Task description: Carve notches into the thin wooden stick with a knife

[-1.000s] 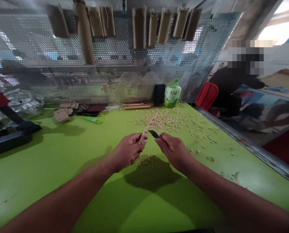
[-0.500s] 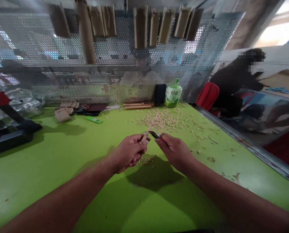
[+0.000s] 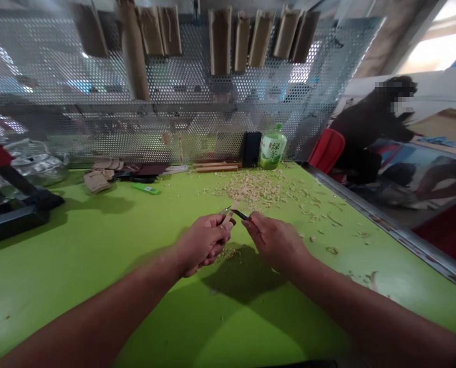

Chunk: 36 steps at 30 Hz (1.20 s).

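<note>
Mesh (image 3: pixel 185 87): brown pieces (image 3: pixel 220 43) hang along its top
Bottle (image 3: pixel 272 148): upright, green cap, just beside a black block (image 3: pixel 252 149)
Kettle (image 3: pixel 46 171): silvery, over left, behind a red-and-black stand (image 3: pixel 28 207)
Chair (image 3: pixel 327 151): red, off right, by a person (image 3: pixel 369 115) in dark clothes

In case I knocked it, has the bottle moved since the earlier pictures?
No: against the mesh, the bottle shows no shift, still just right of the black box.

Upright green bottle (image 3: pixel 272 149): label (image 3: pixel 272 146) reads 绿茶, dark characters set one above the other on pale ground; adjacent red print too small to read. Flat green item (image 3: pixel 146 188): pale patch (image 3: pixel 149 189), markings illegible.
</note>
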### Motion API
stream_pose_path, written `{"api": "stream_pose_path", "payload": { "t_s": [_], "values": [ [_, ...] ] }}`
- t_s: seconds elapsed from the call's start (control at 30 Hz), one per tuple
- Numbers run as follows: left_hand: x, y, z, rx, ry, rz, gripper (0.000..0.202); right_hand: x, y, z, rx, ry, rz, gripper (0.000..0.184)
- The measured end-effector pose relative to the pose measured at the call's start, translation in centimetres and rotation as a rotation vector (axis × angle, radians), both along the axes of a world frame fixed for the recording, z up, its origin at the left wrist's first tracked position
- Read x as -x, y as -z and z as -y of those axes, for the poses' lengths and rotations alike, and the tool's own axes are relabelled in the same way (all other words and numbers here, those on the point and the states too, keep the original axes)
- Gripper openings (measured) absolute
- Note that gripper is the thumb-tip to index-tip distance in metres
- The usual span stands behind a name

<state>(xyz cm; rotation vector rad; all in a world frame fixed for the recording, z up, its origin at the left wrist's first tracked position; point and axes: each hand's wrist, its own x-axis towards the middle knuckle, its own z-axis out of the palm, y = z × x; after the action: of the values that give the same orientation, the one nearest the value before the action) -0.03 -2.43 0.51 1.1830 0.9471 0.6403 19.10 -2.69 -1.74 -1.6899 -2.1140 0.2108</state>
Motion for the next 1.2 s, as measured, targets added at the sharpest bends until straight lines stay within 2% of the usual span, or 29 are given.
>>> {"api": "stream_pose_path", "payload": {
  "t_s": [0.23,0.5,0.6,0.67,0.73,0.87,1.0,1.2],
  "values": [
    [-0.1,0.3,0.1,-0.025,-0.031,-0.048,0.02,0.2,0.0,-0.4,0.186,-0.111,-0.205,0.034],
    [-0.2,0.3,-0.1,-0.052,0.003,-0.071,0.019,0.2,-0.2,-0.3,0.357,-0.183,-0.498,0.033],
    [-0.1,0.4,-0.5,-0.107,-0.032,-0.138,0.017,0.0,0.1,-0.5,0.335,-0.158,-0.597,0.036],
    [0.0,0.5,-0.8,-0.145,-0.1,-0.209,0.017,-0.2,0.3,-0.7,0.238,-0.128,-0.642,0.038],
    [0.0,0.5,-0.9,-0.192,-0.149,-0.263,0.017,-0.6,0.6,-0.9,0.119,-0.11,-0.594,0.04],
    [-0.1,0.7,-0.8,-0.305,-0.151,-0.303,0.021,-0.9,1.0,-1.1,-0.03,-0.123,-0.323,0.037],
    [-0.1,0.8,-0.5,-0.346,-0.155,-0.309,0.023,-0.7,0.9,-1.1,-0.059,-0.109,-0.198,0.034],
    [-0.1,0.6,-0.3,-0.268,-0.108,-0.228,0.025,-0.5,0.6,-1.0,-0.053,-0.097,-0.182,0.034]
  ]
}}
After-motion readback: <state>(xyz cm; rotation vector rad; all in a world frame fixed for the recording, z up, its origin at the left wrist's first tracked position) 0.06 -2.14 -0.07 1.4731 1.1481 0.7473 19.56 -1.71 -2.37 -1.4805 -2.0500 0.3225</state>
